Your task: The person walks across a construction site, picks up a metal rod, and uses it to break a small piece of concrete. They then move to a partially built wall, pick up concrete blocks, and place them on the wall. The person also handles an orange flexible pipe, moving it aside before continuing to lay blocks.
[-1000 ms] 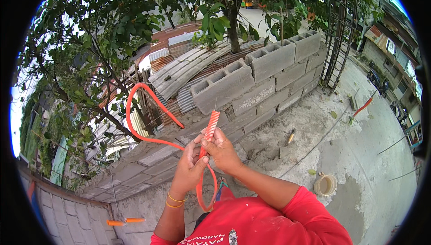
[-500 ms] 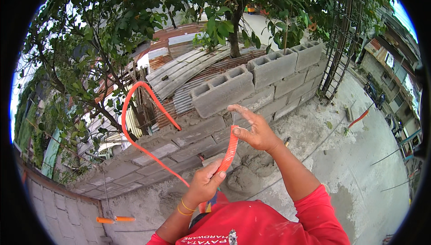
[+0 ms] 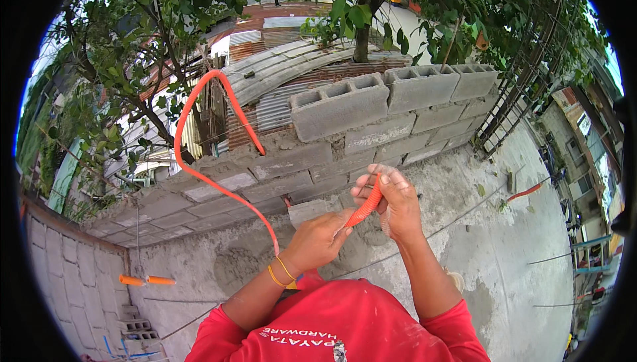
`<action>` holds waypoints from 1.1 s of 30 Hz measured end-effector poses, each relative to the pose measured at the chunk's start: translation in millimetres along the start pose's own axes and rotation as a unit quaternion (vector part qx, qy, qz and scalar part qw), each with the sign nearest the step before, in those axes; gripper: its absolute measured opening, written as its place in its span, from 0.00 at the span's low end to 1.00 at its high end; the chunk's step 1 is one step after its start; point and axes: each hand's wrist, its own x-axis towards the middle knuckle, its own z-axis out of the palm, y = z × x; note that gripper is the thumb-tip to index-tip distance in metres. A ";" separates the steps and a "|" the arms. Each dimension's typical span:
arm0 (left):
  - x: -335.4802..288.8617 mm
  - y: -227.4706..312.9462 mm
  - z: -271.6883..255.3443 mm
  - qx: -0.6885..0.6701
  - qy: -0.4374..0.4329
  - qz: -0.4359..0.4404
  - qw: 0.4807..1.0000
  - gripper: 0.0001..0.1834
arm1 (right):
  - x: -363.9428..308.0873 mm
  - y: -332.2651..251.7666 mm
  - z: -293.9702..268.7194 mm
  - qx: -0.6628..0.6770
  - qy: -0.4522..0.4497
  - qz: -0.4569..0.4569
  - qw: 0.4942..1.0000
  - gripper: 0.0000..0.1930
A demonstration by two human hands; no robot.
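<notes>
My left hand [image 3: 317, 239] is closed around the lower part of an orange corrugated conduit [image 3: 365, 209], which tilts up to the right. At its upper end my right hand [image 3: 402, 208] grips it, thumb pressed against the tube and fingers curled around the tip. The fingers hide the conduit's open end. Beyond my left wrist, a long loop of orange tubing [image 3: 180, 123] arches up and comes down into the mortar on top of the block wall [image 3: 295, 164]. Its near end disappears behind my left forearm.
Loose-topped hollow blocks [image 3: 342, 111] form the wall's upper course. Rebar columns [image 3: 514, 106] rise at its right end. Wet mortar [image 3: 249, 262] lies on the concrete floor. Orange-handled rods [image 3: 147, 280] are at the left, and a thin bar [image 3: 458, 219] crosses the floor.
My right hand has turned and closed over the conduit's tip, where a thin wire showed before. Both hands and the conduit have shifted right, and the view has tilted.
</notes>
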 end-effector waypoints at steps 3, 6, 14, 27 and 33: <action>0.5 -7.1 15.9 -0.030 -0.004 -0.005 1.000 0.21 | 0.3 10.3 -10.7 0.031 0.018 -0.007 0.999 0.16; -7.7 -28.0 34.1 -0.072 -0.045 -0.019 0.996 0.21 | -1.6 36.5 -29.9 0.080 0.041 0.017 0.996 0.13; -63.0 -127.2 69.5 -0.363 -0.298 -0.276 0.839 0.29 | 10.4 152.8 -71.8 0.196 0.228 0.162 0.940 0.09; -163.7 -310.8 37.9 -0.172 -0.105 -0.303 0.931 0.26 | 108.4 344.8 -101.9 -0.189 0.162 0.501 0.829 0.31; -240.9 -434.3 25.8 -0.137 -0.140 -0.498 0.845 0.26 | 123.7 392.8 -106.1 -0.478 0.003 0.547 0.687 0.25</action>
